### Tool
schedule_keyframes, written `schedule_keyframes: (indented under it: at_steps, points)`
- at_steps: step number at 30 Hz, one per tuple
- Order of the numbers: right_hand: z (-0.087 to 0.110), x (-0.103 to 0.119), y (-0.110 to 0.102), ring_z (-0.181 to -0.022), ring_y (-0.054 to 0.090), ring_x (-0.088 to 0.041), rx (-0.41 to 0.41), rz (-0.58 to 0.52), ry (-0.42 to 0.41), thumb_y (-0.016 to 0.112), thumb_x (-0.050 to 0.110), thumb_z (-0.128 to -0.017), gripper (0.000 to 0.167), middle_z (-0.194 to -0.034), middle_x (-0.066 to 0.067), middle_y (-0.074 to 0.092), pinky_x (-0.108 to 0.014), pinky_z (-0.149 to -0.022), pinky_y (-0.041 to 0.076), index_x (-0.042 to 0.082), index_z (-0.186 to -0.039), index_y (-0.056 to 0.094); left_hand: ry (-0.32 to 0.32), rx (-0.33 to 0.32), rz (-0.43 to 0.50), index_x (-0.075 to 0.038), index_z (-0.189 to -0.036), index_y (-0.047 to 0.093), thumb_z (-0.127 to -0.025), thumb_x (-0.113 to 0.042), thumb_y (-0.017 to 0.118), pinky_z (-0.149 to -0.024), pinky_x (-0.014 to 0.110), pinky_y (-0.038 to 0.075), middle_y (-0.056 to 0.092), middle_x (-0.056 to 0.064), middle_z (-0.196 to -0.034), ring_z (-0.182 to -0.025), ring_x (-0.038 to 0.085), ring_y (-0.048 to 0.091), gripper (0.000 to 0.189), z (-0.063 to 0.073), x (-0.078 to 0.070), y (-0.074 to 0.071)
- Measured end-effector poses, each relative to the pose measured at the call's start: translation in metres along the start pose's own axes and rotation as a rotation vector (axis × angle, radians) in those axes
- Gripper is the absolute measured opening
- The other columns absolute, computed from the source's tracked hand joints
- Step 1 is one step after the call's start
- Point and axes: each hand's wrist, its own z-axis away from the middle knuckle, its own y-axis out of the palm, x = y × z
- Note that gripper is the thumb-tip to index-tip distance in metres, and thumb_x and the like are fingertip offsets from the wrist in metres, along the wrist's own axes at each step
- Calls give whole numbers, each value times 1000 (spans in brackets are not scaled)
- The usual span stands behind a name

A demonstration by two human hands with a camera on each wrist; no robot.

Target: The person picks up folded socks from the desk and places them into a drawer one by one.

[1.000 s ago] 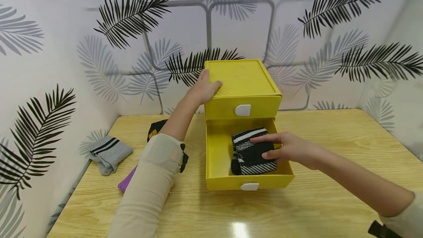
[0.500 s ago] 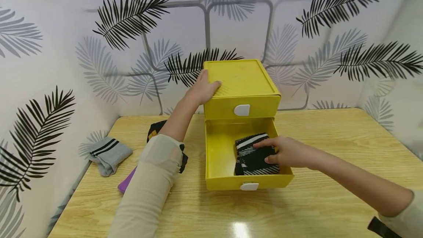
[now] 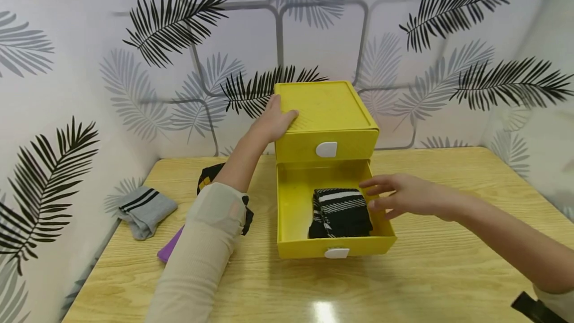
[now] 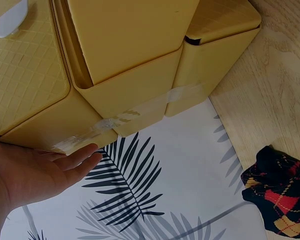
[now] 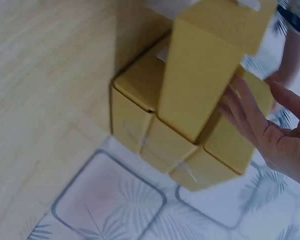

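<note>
Right hand (image 3: pixel 408 196), fingers spread beside the folded sock (image 3: pixel 345 213), best lifts clear of the drawer (image 3: pixel 305 249); left hand (image 3: pixel 270 122), fingers extended, steadying the cabinet (image 3: pixel 327 106)

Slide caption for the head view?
Left hand on a yellow drawer unit; right hand near folded black-and-white fabric in the open lower drawer.

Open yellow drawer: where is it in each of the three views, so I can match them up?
Head: the open yellow drawer is just right of and below centre, under the top drawer.
Left wrist: the open yellow drawer is at the top, near centre, cut off by the upper edge.
Right wrist: the open yellow drawer is upper middle, left of the right hand.
Shared landmark: the yellow drawer unit.
</note>
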Motion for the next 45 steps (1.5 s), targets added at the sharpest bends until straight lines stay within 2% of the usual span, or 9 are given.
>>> schedule_keyframes:
  at_steps: [4, 7, 11, 14, 16, 21, 27, 39, 45]
  points:
    - [0, 14, -24, -105, 54, -34, -93, 25, -111, 52, 12, -94, 46, -127, -30, 45, -38, -81, 49, -11, -132, 39, -2, -4, -5, -9, -148, -1, -96, -44, 36, -108, 39, 13, -6, 2, -153, -137, 22, 6, 73, 0, 0, 0]
    - [-8, 29, -43, -97, 59, -29, -288, 123, -181, 48, 12, -96, 37, -120, -26, 52, -32, -77, 51, -9, -128, 46, -2, -7, -4, -9, -148, -1, -96, -43, 36, -108, 40, 13, -5, 3, -153, -137, 22, 6, 73, 0, 0, -1]
    - [-35, 39, -63, -90, 61, -29, -592, 371, -231, 50, 19, -96, 33, -112, -21, 59, -34, -70, 52, -2, -121, 56, -4, 0, 0, -9, -148, -1, -96, -44, 35, -108, 40, 13, -5, 3, -153, -137, 22, 6, 73, 0, 1, -1]
    - [-64, 36, -76, -99, 56, -34, -692, 530, -223, 48, 29, -96, 39, -117, -20, 57, -45, -76, 48, 1, -122, 57, -9, 3, 0, -10, -148, -2, -96, -44, 35, -108, 40, 13, -6, 3, -153, -137, 22, 6, 73, 0, 1, 0]
    - [-81, 34, -83, -112, 47, -38, -669, 577, -185, 43, 38, -97, 50, -128, -22, 49, -52, -86, 40, 2, -131, 49, -7, 2, -1, -10, -148, -2, -96, -43, 35, -108, 40, 13, -6, 2, -153, -137, 22, 6, 72, -1, 1, 0]
    - [-111, 30, -96, -132, 14, -42, -485, 621, -70, 23, 55, -96, 73, -147, -25, 15, -56, -104, 11, 2, -146, 18, 3, 9, 4, -10, -148, -3, -96, -44, 35, -108, 40, 12, -6, 2, -153, -137, 21, 4, 72, -2, -2, 1]
    - [-120, 28, -97, -135, 7, -38, -352, 669, -19, 18, 57, -95, 80, -149, -23, 6, -51, -106, 7, -4, -146, 8, 7, 5, -10, -8, -148, -2, -96, -43, 35, -108, 39, 12, -6, 3, -153, -137, 20, 3, 73, -1, -1, 1]
    - [-123, 26, -95, -136, -4, -33, -332, 650, 34, 13, 65, -91, 84, -152, -13, -5, -53, -105, 0, 5, -147, -1, 39, -76, -175, -6, -147, 17, -96, -52, 25, -105, 44, 21, 16, 8, -151, -135, 27, 19, 69, 7, 2, -5]
    - [-121, 25, -96, -136, -4, -34, -341, 626, 52, 14, 65, -91, 84, -152, -11, -8, -54, -105, 0, 5, -147, -4, 73, -101, -226, -6, -146, 24, -97, -52, 27, -104, 45, 23, 23, 12, -148, -134, 28, 22, 67, 23, 10, -18]
